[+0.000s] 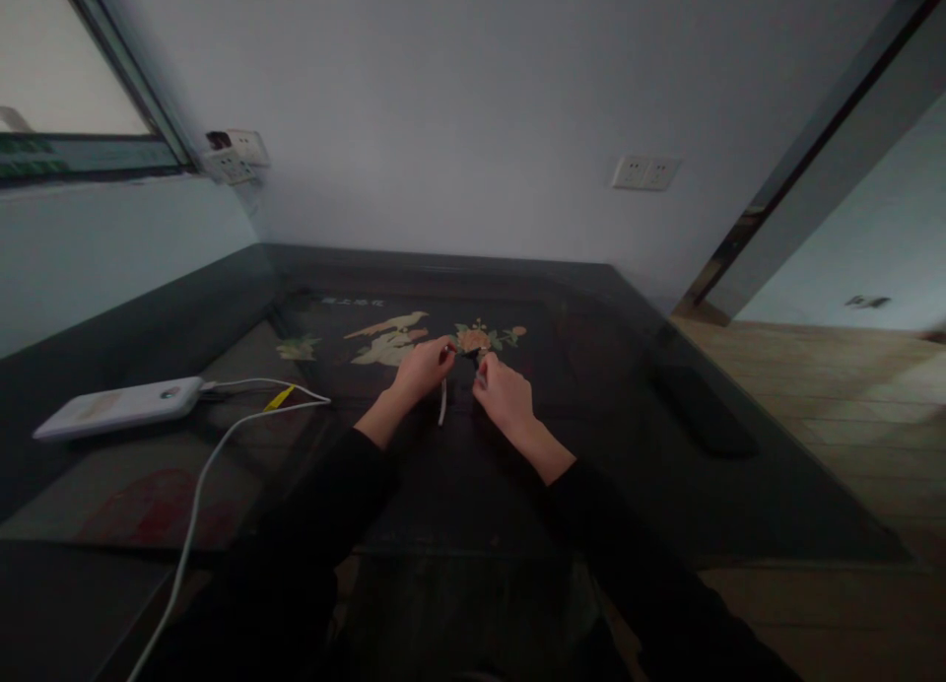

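Observation:
My left hand [423, 371] is closed in a pinch above the dark tabletop, its fingertips at one end of a small dark piece [468, 354]. A short white cord-like strip [442, 404] hangs or lies just below these fingers; I cannot tell whether they grip it. My right hand [506, 394] is closed too, with its fingertips at the other side of the dark piece. Something small and pale shows at the right thumb. What exactly either hand holds is too small and dim to name.
The dark glossy table [591, 505] bears a bird-and-flower picture [391, 342]. A white power bank [122, 409] lies at left, with a white cable [193, 510] carrying a yellow tag [279, 398]. At right lies a dark flat object [706, 416]. Wall sockets [645, 172] are behind.

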### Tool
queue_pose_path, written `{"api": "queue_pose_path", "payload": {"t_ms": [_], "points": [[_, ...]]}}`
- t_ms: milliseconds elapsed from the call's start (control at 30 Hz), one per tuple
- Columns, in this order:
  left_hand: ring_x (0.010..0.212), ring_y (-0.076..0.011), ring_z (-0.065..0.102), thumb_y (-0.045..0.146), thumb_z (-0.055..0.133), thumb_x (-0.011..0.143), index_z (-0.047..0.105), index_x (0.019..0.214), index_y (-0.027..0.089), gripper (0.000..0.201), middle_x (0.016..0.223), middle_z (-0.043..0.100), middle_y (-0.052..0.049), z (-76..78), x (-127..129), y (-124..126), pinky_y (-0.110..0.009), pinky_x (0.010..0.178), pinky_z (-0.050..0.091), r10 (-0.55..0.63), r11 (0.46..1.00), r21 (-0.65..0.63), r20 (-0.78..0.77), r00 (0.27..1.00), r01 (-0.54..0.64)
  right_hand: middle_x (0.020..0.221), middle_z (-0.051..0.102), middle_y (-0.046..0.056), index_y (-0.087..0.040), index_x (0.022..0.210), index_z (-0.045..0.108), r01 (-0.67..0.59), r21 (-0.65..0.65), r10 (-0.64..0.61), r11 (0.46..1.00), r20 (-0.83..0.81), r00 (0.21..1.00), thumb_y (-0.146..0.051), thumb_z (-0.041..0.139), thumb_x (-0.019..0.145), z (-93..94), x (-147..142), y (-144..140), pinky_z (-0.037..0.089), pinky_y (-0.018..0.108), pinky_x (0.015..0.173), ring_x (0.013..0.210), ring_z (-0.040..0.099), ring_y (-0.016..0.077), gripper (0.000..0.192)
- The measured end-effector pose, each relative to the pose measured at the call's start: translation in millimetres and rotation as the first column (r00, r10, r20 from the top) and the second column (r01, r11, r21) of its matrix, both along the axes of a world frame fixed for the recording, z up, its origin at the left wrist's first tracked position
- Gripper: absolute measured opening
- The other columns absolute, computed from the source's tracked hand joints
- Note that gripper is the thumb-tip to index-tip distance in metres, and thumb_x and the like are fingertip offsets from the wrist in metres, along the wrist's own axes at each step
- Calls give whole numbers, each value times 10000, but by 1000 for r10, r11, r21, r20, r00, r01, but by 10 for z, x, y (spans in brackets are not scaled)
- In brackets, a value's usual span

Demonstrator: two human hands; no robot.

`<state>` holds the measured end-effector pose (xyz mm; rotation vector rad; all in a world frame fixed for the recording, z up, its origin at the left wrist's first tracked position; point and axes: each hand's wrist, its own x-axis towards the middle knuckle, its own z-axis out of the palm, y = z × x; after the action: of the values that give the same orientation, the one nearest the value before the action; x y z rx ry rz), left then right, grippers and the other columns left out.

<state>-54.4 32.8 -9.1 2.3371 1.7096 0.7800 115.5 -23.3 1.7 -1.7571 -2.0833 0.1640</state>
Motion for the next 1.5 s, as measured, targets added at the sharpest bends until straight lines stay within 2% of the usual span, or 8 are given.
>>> {"api": "queue_pose_path", "payload": {"t_ms": [167,267,467,733,900,1167,1300,1500], "points": [[707,-156,629,167,535,839,648,975,183,177,771,681,-26,-51,152,-29,-259,679,457,-98,995,22,323,941,96,796,678,15,-221,892,563,37,134,9,990,-324,946,-268,595,824,-57,212,125,414,278,619,702,631,193,89],[815,-156,648,229,543,865,624,1003,165,172,947,696,-61,-69,331,-90,-251,698,481,-182,976,12,602,777,219,797,666,13,-213,867,552,48,212,66,976,-501,863,-292,605,822,-111,269,201,428,282,632,639,592,166,105],[784,-147,637,266,635,821,549,1063,157,280,929,681,-64,-126,552,-208,-213,591,475,-47,933,-150,850,525,326,784,635,23,-205,874,541,11,286,176,958,-619,765,-302,618,803,-182,219,214,451,287,622,622,572,160,143],[745,-140,627,304,734,725,610,939,149,291,841,668,-42,-84,516,-212,-212,587,495,53,929,-188,920,388,318,783,653,24,-188,1095,578,-5,310,218,951,-655,724,-287,647,800,-217,155,203,487,300,615,614,584,158,319],[830,-151,637,364,760,698,671,975,151,360,980,688,-74,-38,506,-255,-234,662,497,99,900,-209,953,286,382,1024,717,85,-203,1182,612,-114,379,342,919,-617,708,-183,570,835,-187,172,195,540,391,821,887,675,227,349],[776,-139,614,343,824,613,692,837,136,333,832,679,-33,-48,539,-274,-262,737,478,90,913,-150,981,173,379,1297,635,106,-217,1299,549,-238,438,473,867,-571,671,-143,504,886,-160,115,113,486,424,1012,1162,623,239,422],[760,-125,602,345,815,638,695,846,136,318,841,674,-37,-11,540,-303,-231,688,451,105,901,-170,978,180,399,1268,655,89,-244,1301,549,-210,454,472,866,-601,645,-161,505,905,-129,112,86,504,422,991,1146,633,234,407],[902,-157,634,372,821,645,672,1073,175,494,1091,685,-84,118,480,-295,-217,673,453,116,904,-186,973,199,385,1202,686,79,-244,1259,591,-140,443,428,886,-660,617,-236,570,894,-107,206,162,519,420,954,1091,653,239,365]]}}
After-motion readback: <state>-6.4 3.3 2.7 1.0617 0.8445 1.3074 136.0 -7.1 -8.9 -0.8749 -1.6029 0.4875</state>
